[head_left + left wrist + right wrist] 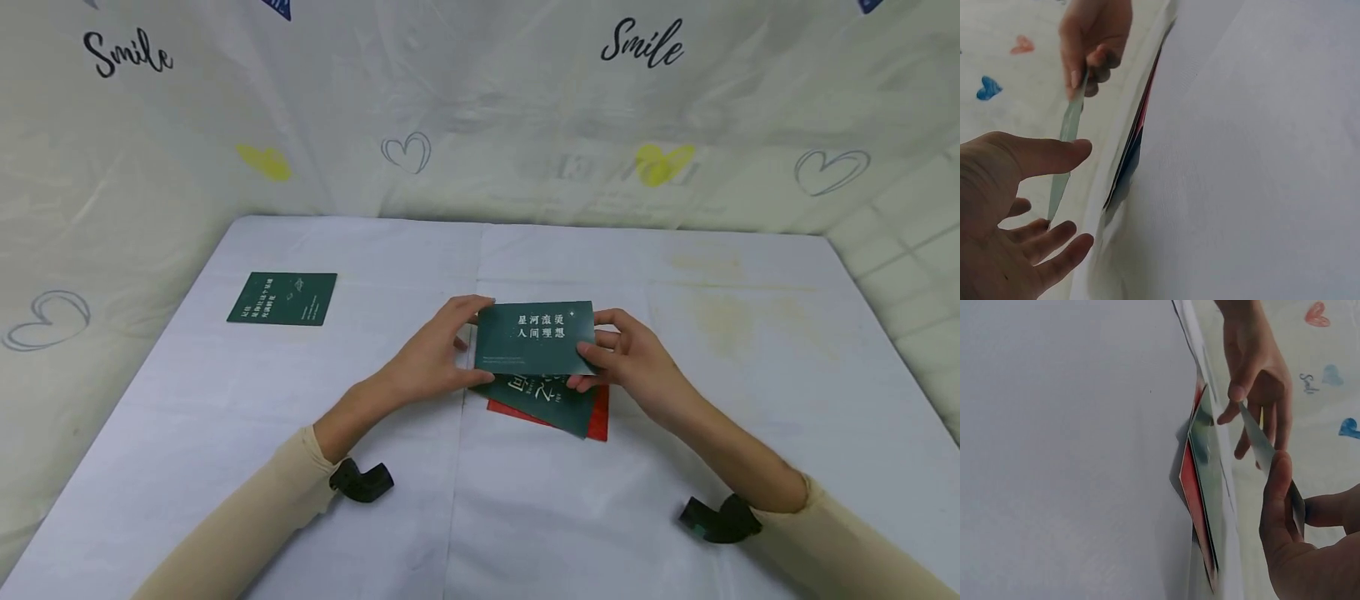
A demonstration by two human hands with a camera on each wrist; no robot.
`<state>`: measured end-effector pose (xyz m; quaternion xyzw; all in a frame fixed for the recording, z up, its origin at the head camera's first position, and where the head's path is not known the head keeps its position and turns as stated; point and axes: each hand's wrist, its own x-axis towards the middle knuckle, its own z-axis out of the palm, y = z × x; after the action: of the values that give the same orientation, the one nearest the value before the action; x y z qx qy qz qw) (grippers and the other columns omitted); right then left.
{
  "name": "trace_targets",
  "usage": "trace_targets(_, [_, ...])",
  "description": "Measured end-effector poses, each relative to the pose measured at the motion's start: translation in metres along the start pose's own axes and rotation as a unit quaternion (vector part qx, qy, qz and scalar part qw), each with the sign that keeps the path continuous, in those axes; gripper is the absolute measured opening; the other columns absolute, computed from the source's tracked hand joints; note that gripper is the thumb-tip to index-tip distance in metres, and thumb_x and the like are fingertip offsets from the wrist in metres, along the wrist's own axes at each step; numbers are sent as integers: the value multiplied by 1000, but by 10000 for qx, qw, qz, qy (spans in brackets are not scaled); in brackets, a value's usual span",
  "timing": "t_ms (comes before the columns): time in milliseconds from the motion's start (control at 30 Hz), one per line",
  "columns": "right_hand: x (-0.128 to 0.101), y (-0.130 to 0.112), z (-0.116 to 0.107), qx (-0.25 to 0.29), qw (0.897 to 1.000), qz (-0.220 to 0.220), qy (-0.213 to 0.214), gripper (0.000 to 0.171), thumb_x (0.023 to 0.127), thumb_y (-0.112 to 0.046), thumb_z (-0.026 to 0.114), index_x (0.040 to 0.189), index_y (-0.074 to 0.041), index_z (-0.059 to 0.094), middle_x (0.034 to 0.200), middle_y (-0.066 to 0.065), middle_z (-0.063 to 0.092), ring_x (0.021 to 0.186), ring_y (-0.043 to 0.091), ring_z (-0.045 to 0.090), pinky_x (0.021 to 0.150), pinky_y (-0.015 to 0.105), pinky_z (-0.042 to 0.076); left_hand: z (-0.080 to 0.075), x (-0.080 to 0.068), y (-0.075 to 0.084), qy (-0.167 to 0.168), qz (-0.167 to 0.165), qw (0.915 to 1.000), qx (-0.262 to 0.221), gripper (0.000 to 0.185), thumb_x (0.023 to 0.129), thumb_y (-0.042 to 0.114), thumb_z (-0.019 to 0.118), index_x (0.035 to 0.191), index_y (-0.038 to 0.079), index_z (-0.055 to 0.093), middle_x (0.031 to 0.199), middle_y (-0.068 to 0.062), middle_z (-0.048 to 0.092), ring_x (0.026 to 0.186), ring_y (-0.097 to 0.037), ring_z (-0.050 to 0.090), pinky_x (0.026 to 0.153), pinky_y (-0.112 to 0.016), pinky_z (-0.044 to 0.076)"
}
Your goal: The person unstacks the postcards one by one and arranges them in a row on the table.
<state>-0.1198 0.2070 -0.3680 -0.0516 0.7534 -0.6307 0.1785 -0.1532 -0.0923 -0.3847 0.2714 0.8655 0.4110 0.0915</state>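
In the head view a dark green card (528,348) with white printed characters is held between the two hands, above a small pile. My right hand (637,367) pinches its right edge, thumb on the front face. At the left end, my left hand (423,354) spans the card's short side, thumb at the lower corner and index finger at the upper one; its other fingers are spread. Beneath lies another green card (551,404), overlapping a red card (600,417). From the right wrist view the held card (1260,440) appears nearly edge-on, raised off the pile.
A separate green card (285,298) lies at the far left of the white-covered table (187,433). Behind the table hangs a pale curtain (487,92) printed with hearts and words. A dark camera (362,481) is strapped at the left wrist, another (722,518) at the right.
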Motion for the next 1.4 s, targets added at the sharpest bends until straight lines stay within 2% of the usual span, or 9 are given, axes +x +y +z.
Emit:
trace_targets(133, [4,-1,6,-16,9997,-245,72,49,107,-21,59,145,0,36,127,17,68,82,24,80,84,32,64,-1,0,-2,139,-123,9998,-72,104,83,11,88,165,14,24,168,-7,30,140,-28,54,99,-38,59])
trace_targets(267, [8,-3,11,55,9992,-358,152,50,107,-20,58,147,-1,34,132,22,64,83,22,80,85,33,64,-2,0,-4,358,-258,9988,-192,105,84,15,88,165,14,21,168,-8,27,139,-30,56,99,-39,60])
trace_targets(467, [13,-4,16,238,9981,-542,170,47,108,-16,56,148,-2,34,130,15,68,83,22,80,86,35,64,-4,-2,-6,602,-595,9960,-302,100,87,25,86,165,13,24,159,-9,41,130,-26,62,93,-37,60])
trace_targets(667, [16,-3,21,314,9974,-648,63,46,109,-14,53,150,-5,35,129,12,68,87,26,80,87,34,64,-7,-4,-9,730,-605,9948,-360,93,87,21,86,162,11,32,142,-11,56,114,-24,66,88,-34,59])
trace_targets(767, [17,-4,24,363,9971,-667,-6,48,109,-13,53,153,-7,35,120,13,67,88,27,80,87,35,64,-9,-7,-13,787,-631,9942,-369,92,87,20,87,162,11,34,137,-10,59,109,-22,67,86,-32,59])
trace_targets(900, [20,-3,28,-14,9976,-689,110,54,108,-15,56,156,-9,33,97,9,64,79,24,77,82,30,64,-12,-10,-16,939,-680,9928,-305,93,86,19,87,162,11,34,134,-9,59,107,-21,67,85,-33,59])
trace_targets(1000, [24,-3,30,-448,9963,-650,333,58,107,-19,59,157,-10,31,88,7,62,72,24,73,76,28,62,-13,-13,-18,1018,-731,9918,-232,92,86,20,87,162,12,34,132,-9,59,106,-22,67,86,-34,59])
trace_targets(1167, [28,-2,34,-680,9944,-622,513,56,106,-19,61,155,-10,34,90,12,63,71,27,73,76,28,62,-16,-16,-21,1052,-783,9912,-182,90,88,22,85,162,13,35,131,-9,59,107,-22,68,89,-37,60])
trace_targets(1400, [35,-6,42,-735,9945,-622,414,54,106,-15,61,152,-10,35,102,27,63,75,36,73,78,29,63,-22,-23,-24,1169,-849,9894,-124,88,89,22,85,162,13,36,131,-10,59,108,-24,69,91,-40,61])
